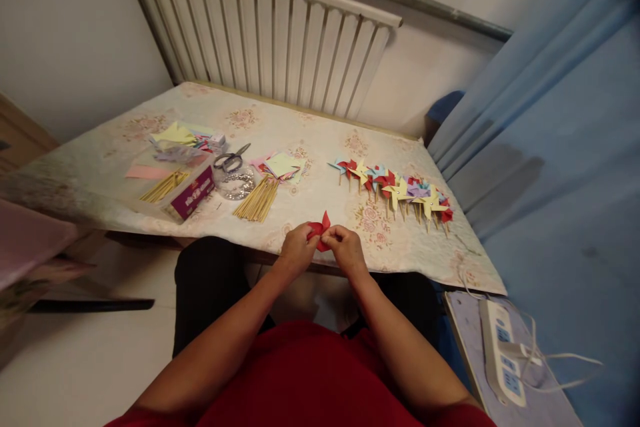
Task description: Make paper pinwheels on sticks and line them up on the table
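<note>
A red paper pinwheel is held between my hands just over the table's front edge, with folded points sticking up and down. My left hand is closed on its left side. At its middle, the fingers of my right hand are pinched; whether they also hold something small is hidden. Beyond my hands to the left lie a bundle of thin wooden sticks, a stack of coloured paper squares, a round clear dish of shiny small pieces and scissors. Finished pinwheels on sticks lie to the right.
A clear box with a purple label holds more sticks at the left, near a pink paper and more coloured paper. A radiator stands behind the table. A power strip with cables lies at lower right, beside a blue curtain.
</note>
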The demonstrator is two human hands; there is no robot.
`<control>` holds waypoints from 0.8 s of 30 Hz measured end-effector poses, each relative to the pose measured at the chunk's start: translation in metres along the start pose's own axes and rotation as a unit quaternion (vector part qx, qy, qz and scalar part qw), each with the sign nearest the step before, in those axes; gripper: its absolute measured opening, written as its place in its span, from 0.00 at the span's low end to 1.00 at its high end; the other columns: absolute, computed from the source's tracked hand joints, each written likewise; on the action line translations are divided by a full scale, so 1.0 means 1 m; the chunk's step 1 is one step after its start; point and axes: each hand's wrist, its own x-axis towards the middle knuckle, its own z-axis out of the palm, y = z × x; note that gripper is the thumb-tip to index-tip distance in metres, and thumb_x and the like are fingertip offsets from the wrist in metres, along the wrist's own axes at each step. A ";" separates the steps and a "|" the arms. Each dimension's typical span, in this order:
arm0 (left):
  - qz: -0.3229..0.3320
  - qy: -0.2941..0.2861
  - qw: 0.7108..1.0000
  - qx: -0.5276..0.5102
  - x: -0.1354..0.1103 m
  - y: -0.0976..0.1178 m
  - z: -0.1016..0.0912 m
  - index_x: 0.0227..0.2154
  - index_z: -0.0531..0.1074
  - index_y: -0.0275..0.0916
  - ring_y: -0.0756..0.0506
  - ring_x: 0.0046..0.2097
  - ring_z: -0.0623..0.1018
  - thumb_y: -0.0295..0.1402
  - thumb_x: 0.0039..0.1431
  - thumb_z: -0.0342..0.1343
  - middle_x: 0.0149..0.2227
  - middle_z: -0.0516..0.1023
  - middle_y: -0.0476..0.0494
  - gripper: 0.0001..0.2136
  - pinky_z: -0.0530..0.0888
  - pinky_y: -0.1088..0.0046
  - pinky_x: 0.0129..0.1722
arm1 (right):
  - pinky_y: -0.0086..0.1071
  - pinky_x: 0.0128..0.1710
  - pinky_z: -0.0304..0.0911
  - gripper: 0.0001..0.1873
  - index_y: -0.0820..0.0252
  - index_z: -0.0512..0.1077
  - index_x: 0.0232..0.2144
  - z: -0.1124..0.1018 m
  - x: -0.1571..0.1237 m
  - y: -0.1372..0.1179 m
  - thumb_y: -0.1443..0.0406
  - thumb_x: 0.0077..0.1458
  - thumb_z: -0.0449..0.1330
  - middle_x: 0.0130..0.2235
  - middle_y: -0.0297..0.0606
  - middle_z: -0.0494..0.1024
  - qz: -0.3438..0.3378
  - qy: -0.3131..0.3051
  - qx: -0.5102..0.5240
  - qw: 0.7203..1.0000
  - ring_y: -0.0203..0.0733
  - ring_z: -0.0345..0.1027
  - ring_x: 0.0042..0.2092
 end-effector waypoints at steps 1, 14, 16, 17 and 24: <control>0.000 0.001 1.000 0.000 0.000 -0.001 0.000 0.23 0.69 0.39 0.48 0.31 0.70 0.27 0.52 0.52 0.26 0.72 0.48 0.05 0.64 0.72 0.34 | 0.31 0.29 0.61 0.06 0.57 0.70 0.23 0.001 0.000 0.001 0.67 0.50 0.55 0.24 0.31 0.73 0.016 -0.004 0.012 1.000 0.38 0.65 0.26; 0.000 0.002 1.000 0.007 -0.001 -0.004 -0.001 0.22 0.67 0.38 0.49 0.29 0.69 0.27 0.53 0.51 0.25 0.71 0.49 0.06 0.63 0.73 0.31 | 0.31 0.32 0.61 0.05 0.58 0.70 0.22 0.006 0.000 -0.001 0.67 0.48 0.56 0.24 0.33 0.73 0.039 0.002 0.025 0.999 0.38 0.64 0.28; 0.000 0.002 1.000 0.006 -0.001 -0.006 0.000 0.21 0.66 0.38 0.49 0.29 0.68 0.27 0.53 0.51 0.24 0.70 0.49 0.06 0.63 0.73 0.31 | 0.30 0.30 0.60 0.04 0.58 0.70 0.22 0.008 -0.001 0.000 0.66 0.46 0.57 0.22 0.31 0.72 0.088 -0.010 0.067 0.994 0.38 0.64 0.26; -0.001 0.001 1.000 0.006 -0.001 -0.007 0.000 0.21 0.66 0.38 0.49 0.29 0.68 0.27 0.53 0.51 0.24 0.70 0.49 0.06 0.63 0.73 0.31 | 0.30 0.30 0.60 0.04 0.58 0.71 0.22 0.008 -0.001 0.000 0.66 0.46 0.57 0.23 0.31 0.72 0.084 -0.010 0.065 0.994 0.38 0.63 0.26; -0.017 -0.003 1.000 0.003 0.000 -0.010 0.002 0.23 0.66 0.38 0.49 0.30 0.68 0.29 0.53 0.51 0.25 0.70 0.48 0.06 0.63 0.72 0.32 | 0.32 0.35 0.60 0.06 0.57 0.71 0.20 0.004 0.000 -0.005 0.66 0.45 0.56 0.25 0.33 0.73 -0.002 0.024 0.001 1.000 0.38 0.64 0.30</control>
